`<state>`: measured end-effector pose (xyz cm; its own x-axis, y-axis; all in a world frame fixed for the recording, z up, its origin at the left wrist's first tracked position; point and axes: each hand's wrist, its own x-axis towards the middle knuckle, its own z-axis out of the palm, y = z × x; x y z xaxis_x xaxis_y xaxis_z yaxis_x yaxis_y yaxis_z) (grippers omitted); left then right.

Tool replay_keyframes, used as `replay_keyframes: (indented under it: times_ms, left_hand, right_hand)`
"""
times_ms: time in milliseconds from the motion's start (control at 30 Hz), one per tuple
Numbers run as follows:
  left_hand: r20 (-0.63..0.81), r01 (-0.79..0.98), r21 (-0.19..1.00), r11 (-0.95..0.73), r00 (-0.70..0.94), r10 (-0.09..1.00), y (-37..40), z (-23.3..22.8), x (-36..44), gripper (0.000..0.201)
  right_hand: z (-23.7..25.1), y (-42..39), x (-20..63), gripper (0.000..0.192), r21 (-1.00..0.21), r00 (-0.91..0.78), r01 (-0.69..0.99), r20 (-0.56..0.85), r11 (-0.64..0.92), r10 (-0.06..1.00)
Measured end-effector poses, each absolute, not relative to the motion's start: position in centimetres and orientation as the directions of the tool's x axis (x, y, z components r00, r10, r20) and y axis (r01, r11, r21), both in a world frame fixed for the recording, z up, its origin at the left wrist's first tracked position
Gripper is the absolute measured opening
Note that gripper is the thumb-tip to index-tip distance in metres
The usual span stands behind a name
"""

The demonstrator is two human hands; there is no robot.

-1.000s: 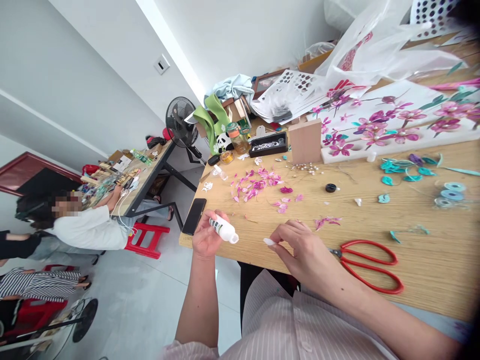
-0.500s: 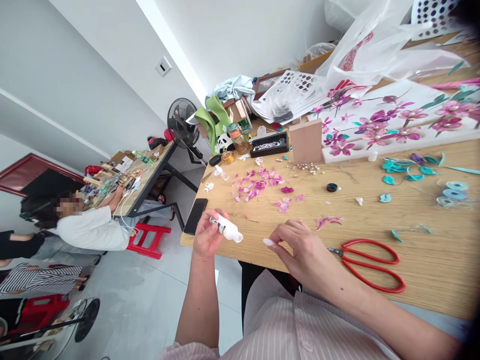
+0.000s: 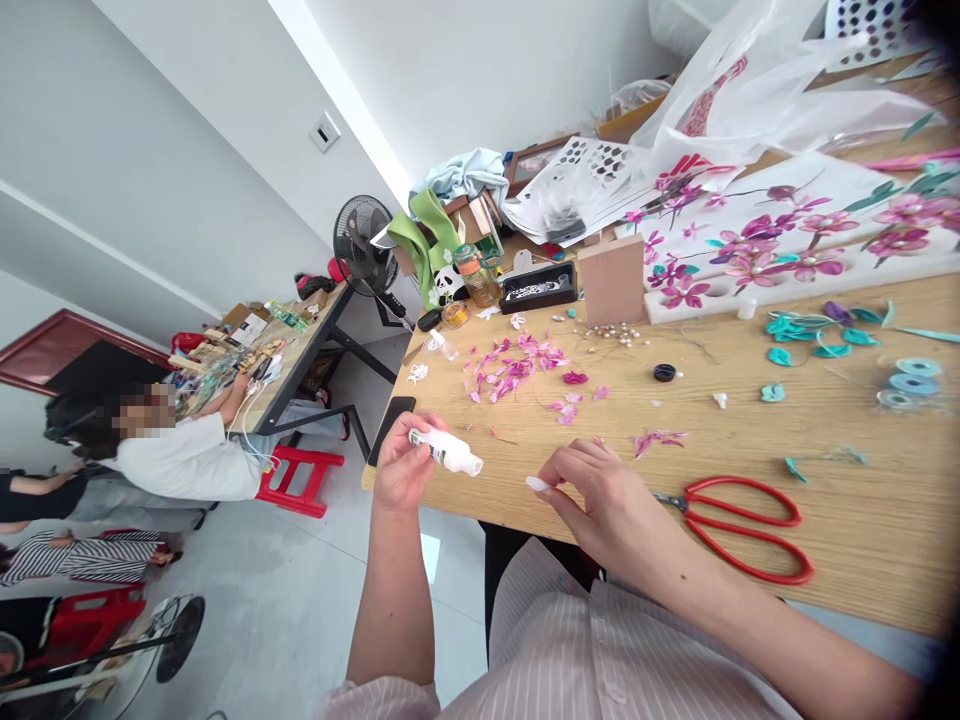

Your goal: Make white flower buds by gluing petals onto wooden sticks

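Currently, left hand (image 3: 401, 468): your fingers are wrapped round a small white bottle (image 3: 448, 452) lying level above the near tabletop (image 3: 862, 520) edge.
Right hand (image 3: 600, 495): your fingertips pinch a small white cap (image 3: 537, 484), just right of the bottle's tip.
Scissors (image 3: 739, 525): red, flat, right of your right hand.
Petals (image 3: 517, 365): pink, scattered farther back.

White walls (image 3: 187, 130), grey floor (image 3: 300, 600), blk fan (image 3: 363, 245)
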<state>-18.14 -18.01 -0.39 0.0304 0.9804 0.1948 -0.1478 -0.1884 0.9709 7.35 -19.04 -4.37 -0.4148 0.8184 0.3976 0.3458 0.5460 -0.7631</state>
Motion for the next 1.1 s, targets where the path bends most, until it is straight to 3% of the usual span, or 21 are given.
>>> replay_keyframes:
  times_ms: [1100]
  left_hand:
    - [0.185,-0.175,0.97,-0.17,0.076,0.98,-17.6,-0.4,-16.9,0.021]
  right_hand:
    - [-4.1,-19.1,7.5,0.014,-0.776,-0.421,0.307,0.409,0.551,0.81]
